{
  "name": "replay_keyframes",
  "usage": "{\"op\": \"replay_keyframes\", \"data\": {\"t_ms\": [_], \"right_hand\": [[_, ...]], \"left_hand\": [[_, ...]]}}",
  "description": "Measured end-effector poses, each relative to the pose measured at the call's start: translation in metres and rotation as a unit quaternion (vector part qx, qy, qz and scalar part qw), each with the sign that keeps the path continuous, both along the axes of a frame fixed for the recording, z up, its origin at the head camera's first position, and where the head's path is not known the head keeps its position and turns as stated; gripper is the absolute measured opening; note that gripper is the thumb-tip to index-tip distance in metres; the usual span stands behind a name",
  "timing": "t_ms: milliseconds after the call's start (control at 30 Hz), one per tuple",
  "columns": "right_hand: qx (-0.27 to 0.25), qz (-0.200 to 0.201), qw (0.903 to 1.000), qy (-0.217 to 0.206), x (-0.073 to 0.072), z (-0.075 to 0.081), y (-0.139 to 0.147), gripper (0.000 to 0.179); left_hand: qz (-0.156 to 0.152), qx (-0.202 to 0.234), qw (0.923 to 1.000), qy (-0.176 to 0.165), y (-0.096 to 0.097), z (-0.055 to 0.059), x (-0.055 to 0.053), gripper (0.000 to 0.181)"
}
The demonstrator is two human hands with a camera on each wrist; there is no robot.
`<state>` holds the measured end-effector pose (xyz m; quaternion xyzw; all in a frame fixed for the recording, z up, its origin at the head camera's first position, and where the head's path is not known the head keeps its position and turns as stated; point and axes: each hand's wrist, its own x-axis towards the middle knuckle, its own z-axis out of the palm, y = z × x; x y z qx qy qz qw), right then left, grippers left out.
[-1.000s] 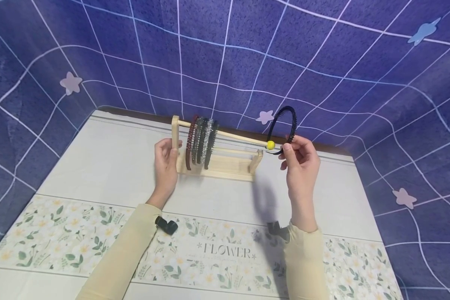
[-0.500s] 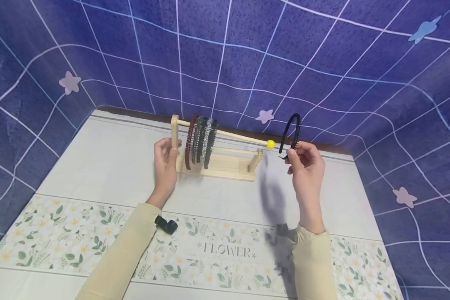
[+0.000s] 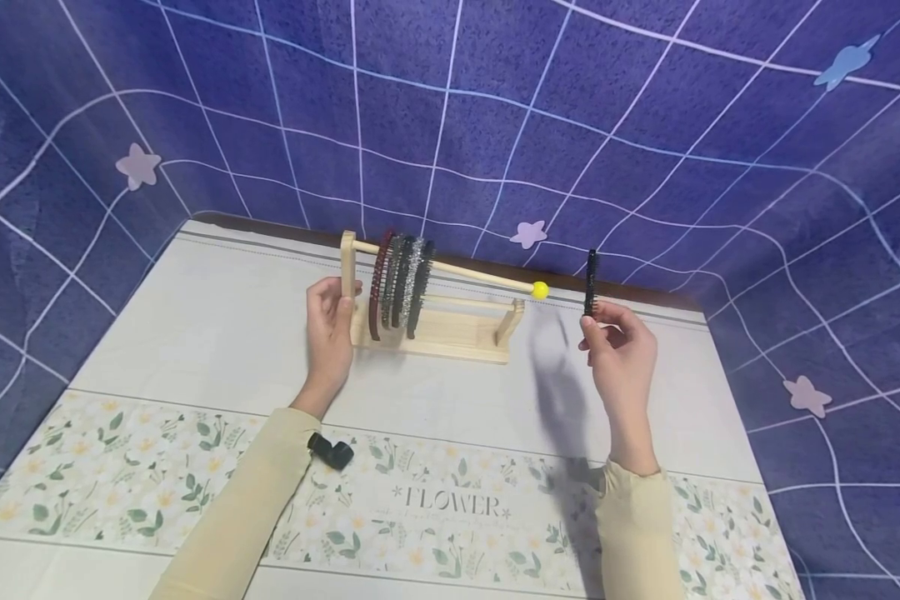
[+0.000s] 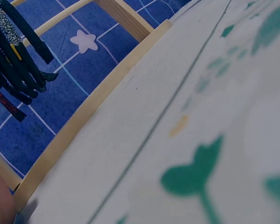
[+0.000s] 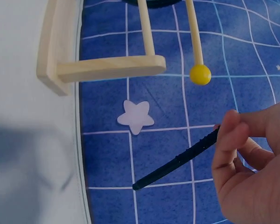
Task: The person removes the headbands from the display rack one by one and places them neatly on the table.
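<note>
In the head view my left hand (image 3: 330,337) grips the left upright (image 3: 348,262) of a wooden headband stand, thumb in front. Several headbands (image 3: 401,283), dark red, black and silvery, hang on its upper rod near that upright. A yellow ball (image 3: 540,290) caps the rod's free right end. Right of it, my right hand (image 3: 624,350) pinches a black toothed headband (image 3: 591,279), seen edge-on and apart from the rod. The right wrist view shows this headband (image 5: 177,161) slanting down from the fingertips. Only a sliver of my left hand (image 4: 0,196) shows in the left wrist view.
The stand's base (image 3: 465,332) rests on a white table cover (image 3: 435,400) near its back edge. A lower rod ends at a short right upright (image 3: 512,323). Blue gridded cloth (image 3: 450,125) with star shapes rises behind and at both sides.
My right hand has moved right and slightly toward me with the black headband, from around the yellow ball to apart from it. The headband has turned edge-on. My left hand has stayed on the stand.
</note>
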<state>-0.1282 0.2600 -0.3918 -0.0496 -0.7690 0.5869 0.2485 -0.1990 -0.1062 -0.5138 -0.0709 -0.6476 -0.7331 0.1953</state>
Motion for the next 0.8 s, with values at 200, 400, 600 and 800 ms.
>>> {"op": "replay_keyframes", "data": {"t_ms": [200, 400, 600, 800], "right_hand": [[0.015, 0.009, 0.9998, -0.009, 0.001, -0.003, 0.006, 0.022], [0.040, 0.009, 0.9989, -0.023, 0.000, -0.008, 0.016, 0.020], [0.068, 0.001, 0.9967, -0.044, 0.002, -0.013, 0.024, 0.018], [0.075, -0.003, 0.9948, -0.069, 0.004, -0.022, 0.032, 0.027]], "left_hand": [[0.000, 0.005, 1.0000, 0.001, 0.000, 0.000, 0.000, 0.031], [0.004, 0.002, 1.0000, 0.000, 0.000, -0.001, 0.000, 0.031], [0.005, 0.001, 1.0000, 0.000, 0.000, -0.001, 0.000, 0.031], [0.003, 0.005, 1.0000, -0.005, 0.000, 0.000, 0.001, 0.031]]}}
